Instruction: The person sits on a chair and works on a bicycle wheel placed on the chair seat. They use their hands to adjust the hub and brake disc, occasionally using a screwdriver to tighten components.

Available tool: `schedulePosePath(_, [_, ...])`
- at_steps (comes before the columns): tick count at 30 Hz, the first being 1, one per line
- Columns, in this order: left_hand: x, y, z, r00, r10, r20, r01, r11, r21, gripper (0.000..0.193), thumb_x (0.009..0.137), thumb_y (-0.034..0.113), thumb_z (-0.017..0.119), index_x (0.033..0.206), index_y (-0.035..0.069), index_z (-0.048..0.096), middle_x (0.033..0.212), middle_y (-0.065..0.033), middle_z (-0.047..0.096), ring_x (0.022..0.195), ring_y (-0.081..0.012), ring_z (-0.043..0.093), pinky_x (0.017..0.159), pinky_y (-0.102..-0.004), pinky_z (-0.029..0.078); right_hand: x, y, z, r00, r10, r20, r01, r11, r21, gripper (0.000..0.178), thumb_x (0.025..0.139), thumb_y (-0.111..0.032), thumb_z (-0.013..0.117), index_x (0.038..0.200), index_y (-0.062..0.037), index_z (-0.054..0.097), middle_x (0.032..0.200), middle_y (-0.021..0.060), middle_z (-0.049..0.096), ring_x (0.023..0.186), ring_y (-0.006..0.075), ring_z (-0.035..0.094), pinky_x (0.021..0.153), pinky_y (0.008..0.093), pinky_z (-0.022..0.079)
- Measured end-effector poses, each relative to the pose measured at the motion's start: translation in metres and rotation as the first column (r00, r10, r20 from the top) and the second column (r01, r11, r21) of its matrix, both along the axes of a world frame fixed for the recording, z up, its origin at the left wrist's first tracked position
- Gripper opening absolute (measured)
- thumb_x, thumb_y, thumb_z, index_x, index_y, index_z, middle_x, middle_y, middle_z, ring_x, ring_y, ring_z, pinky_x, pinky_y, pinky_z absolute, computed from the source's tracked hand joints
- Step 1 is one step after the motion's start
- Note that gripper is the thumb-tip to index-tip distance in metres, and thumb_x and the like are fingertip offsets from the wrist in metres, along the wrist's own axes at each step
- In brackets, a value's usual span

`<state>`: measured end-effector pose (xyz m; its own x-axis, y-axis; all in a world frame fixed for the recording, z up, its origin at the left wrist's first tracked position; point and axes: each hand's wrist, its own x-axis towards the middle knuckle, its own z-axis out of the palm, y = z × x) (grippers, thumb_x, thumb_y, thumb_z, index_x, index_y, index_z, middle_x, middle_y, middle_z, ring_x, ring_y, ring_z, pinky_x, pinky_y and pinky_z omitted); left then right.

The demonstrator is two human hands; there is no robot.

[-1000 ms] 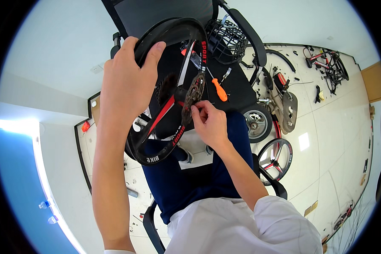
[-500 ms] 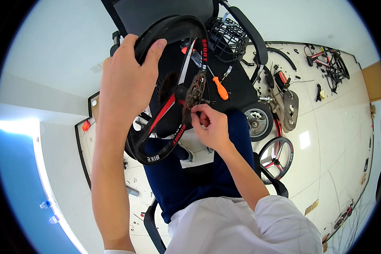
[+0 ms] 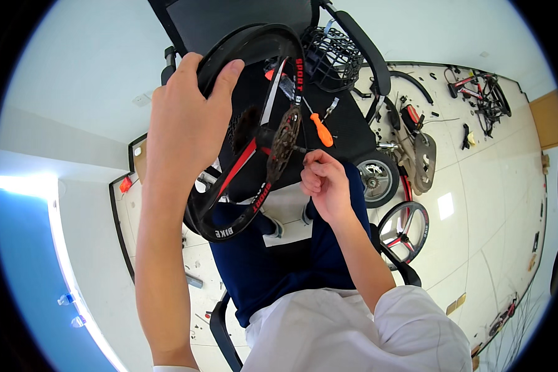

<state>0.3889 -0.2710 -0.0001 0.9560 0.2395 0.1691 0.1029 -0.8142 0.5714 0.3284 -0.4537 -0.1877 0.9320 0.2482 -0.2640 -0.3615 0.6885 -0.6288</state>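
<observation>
My left hand (image 3: 192, 118) grips the upper rim of a black three-spoke bicycle wheel (image 3: 239, 166), thumb on one side and fingers round the other. The wheel stands tilted over my lap and the chair seat in front. At its hub sits a dirty, rusty-looking perforated disc (image 3: 285, 144), with the axle end (image 3: 300, 149) poking out to the right. Just beside that axle end, my right hand (image 3: 324, 180) is closed, thumb and forefinger pinched together. What lies between those fingertips is too small to tell.
An orange-handled screwdriver (image 3: 321, 130) lies on the black chair seat (image 3: 353, 133), below a black basket (image 3: 335, 59). On the floor to the right are a small wheel (image 3: 378, 180), another three-spoke wheel (image 3: 404, 232), a bicycle frame (image 3: 483, 96) and several loose parts.
My right hand has moved from the disc's face outward to the right, to the axle end. My left hand and the wheel have hardly moved.
</observation>
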Motion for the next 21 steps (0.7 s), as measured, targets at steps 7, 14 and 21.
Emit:
schedulePosePath(7, [-0.002,-0.006,0.014,0.991,0.025,-0.128,-0.025,1.0,0.002,0.047,0.095,0.048,0.059,0.102,0.002,0.063,0.069,-0.0121,0.063,0.066,-0.026,0.062,0.069,-0.0394,0.05,-0.001,-0.006,0.005,0.999,0.037,-0.002,-0.035,0.972,0.234,0.014,0.089,-0.019,0.055,0.094,-0.0053,0.053,0.061,-0.0022,0.039,0.052,0.0078,0.032,0.05,0.0251,0.026])
schedulePosePath(14, [-0.001,-0.003,0.01,0.994,0.026,-0.102,-0.027,1.0,-0.012,0.046,0.095,0.048,0.059,0.09,0.002,0.059,0.062,-0.0083,0.057,0.056,-0.0209,0.054,0.06,-0.0373,0.046,0.014,-0.03,-0.013,1.0,-0.02,-0.015,0.019,0.999,-0.048,0.01,0.093,-0.007,0.066,0.087,-0.0061,0.059,0.063,-0.0076,0.043,0.05,0.0013,0.032,0.046,0.0207,0.022])
schedulePosePath(21, [0.001,-0.007,0.013,0.992,0.035,-0.121,-0.034,0.999,0.008,0.046,0.096,0.047,0.059,0.087,0.002,0.057,0.061,-0.0081,0.055,0.055,-0.0197,0.051,0.059,-0.0378,0.045,0.027,-0.063,-0.026,0.997,-0.072,0.039,0.08,0.962,-0.263,0.009,0.094,-0.009,0.068,0.098,-0.0002,0.067,0.065,-0.0055,0.046,0.051,0.0035,0.031,0.047,0.0224,0.024])
